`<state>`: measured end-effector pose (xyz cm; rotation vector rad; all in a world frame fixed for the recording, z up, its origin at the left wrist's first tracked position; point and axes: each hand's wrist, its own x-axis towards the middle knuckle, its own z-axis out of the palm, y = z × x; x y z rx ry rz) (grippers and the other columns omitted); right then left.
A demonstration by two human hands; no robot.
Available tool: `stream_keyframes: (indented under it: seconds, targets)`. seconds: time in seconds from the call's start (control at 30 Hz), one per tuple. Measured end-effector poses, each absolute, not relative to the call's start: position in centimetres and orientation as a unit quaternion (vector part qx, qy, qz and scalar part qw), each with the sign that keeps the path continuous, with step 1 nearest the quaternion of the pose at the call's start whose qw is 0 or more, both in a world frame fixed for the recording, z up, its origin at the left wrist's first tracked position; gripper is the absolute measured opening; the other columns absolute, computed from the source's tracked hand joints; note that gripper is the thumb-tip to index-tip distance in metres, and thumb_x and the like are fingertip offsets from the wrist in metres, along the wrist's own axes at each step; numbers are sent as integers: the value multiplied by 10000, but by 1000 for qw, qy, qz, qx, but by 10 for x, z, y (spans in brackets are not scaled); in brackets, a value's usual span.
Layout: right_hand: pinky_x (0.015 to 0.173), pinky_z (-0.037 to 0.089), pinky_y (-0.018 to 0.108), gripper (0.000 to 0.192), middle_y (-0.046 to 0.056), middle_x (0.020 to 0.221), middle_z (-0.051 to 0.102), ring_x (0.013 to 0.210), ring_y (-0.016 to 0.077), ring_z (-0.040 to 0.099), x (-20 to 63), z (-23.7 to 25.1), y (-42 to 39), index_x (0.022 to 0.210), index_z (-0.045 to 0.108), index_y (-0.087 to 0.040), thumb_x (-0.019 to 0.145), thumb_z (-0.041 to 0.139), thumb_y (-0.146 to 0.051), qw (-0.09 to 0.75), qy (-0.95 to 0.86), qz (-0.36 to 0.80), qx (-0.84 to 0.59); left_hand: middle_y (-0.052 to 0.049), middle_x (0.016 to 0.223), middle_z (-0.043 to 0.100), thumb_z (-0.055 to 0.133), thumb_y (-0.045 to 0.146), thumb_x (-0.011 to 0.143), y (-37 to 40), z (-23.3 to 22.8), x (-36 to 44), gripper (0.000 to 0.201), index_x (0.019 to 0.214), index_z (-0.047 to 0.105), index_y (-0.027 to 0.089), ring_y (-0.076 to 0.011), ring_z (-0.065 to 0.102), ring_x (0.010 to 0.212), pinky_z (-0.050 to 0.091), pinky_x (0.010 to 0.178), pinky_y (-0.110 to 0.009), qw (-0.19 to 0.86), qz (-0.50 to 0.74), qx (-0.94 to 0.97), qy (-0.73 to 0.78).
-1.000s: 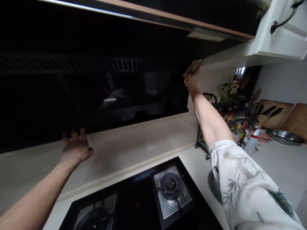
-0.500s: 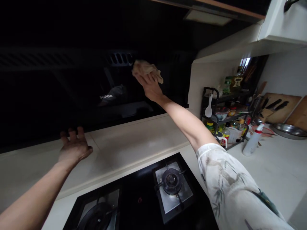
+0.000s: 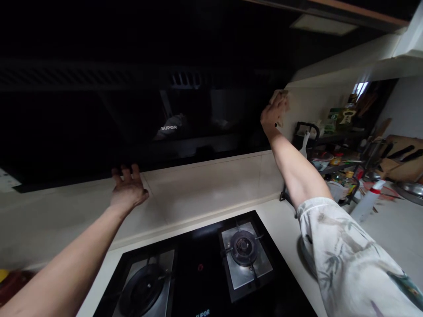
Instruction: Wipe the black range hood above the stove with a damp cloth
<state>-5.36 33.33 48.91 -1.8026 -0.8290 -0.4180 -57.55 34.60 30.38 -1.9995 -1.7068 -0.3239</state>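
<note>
A glossy black range hood (image 3: pixel 139 110) with a SUPOR mark spans the wall in front of me. My right hand (image 3: pixel 273 115) is at its right edge, fingers pressing a beige cloth (image 3: pixel 283 103) there. Part of the cloth is hidden behind the fingers. At the hood's lower edge, left of the middle, rests my left hand (image 3: pixel 128 189); its fingers are spread and it holds nothing. Below both arms lies a black gas stove (image 3: pixel 198 246) with two burners showing.
To the right, a black rack (image 3: pixel 310 127) holds jars and bottles, with a white spoon hanging from it. A white spray bottle (image 3: pixel 367 202) stands on the counter near a metal pan (image 3: pixel 411 191). Knives and cutting boards (image 3: pixel 403 160) stand behind.
My right hand has slid the cloth rightward across the hood front to its right edge. My left hand stays at the lower edge. The view has shifted a little left.
</note>
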Motion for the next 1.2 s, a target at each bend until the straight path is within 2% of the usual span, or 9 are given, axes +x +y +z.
stream_keyframes:
  seconds: [0.17,0.3,0.4,0.53,0.7,0.83,0.97,1.07,1.2]
  targets:
    - [1350,130,751,739,216,1704,265,1696,387,57,-164,544,371,1799,30,-43,1113,65,-316,642,-365,-109,-665,-462,1678,124,622,243,888,340,305,-573,1009,1679,133,-146,-660,87,1582,283,1263,-672,208,-139,-732,-633]
    - [1406,101,697,779,103,1689,360,1704,386,-14,-293,545,377,1808,74,-142,1142,198,-526,535,-400,-180,-722,-457,1684,163,616,226,879,339,304,-573,997,1684,155,-139,-645,84,1595,335,1237,-685,216,-157,-741,-617]
    - [1418,213,630,700,0,1737,280,1713,316,23,-346,518,366,1812,118,-231,1136,258,-348,504,-500,-261,-654,-423,1715,139,640,220,857,337,305,-572,1033,1713,152,-91,-635,91,1604,414,1192,-682,198,-161,-733,-630]
    - [1443,161,503,697,-43,1777,129,1676,228,177,-342,504,358,1771,271,-212,1089,161,-121,312,-736,-366,-476,-408,1731,97,630,206,885,332,306,-570,1025,1728,116,-69,-625,60,1611,469,1154,-671,181,-166,-729,-639]
    - [1394,121,531,771,43,1713,321,1691,212,93,-290,534,358,1637,433,-53,987,29,-147,179,-837,-374,-356,-413,1720,96,585,216,936,327,309,-571,965,1718,105,-85,-634,74,1593,482,1150,-669,186,-163,-735,-631]
    - [1425,72,515,669,49,1620,476,1688,193,145,-223,528,348,1573,555,-120,1026,200,-268,252,-793,-338,-441,-396,1726,107,567,219,933,325,311,-571,953,1721,113,-69,-612,79,1602,475,1156,-686,176,-161,-732,-638]
    - [1415,107,598,607,-22,1771,181,1609,275,280,-153,488,336,1705,432,-332,1105,353,-290,377,-659,-327,-563,-424,1702,104,571,216,935,329,310,-572,949,1704,115,-105,-640,86,1585,469,1154,-683,187,-157,-739,-627]
    - [1388,180,625,641,34,1792,3,1631,287,274,-113,462,333,1757,335,-301,1117,305,-324,468,-532,-306,-636,-431,1709,96,583,217,916,332,308,-574,975,1709,108,-94,-646,69,1586,463,1144,-703,183,-163,-741,-625]
    - [1403,188,564,702,113,1782,31,1686,230,136,-71,467,338,1760,290,-130,1077,251,-289,591,-438,-228,-638,-430,1719,90,607,210,900,334,309,-575,998,1717,116,-86,-648,76,1590,453,1153,-715,172,-163,-745,-624]
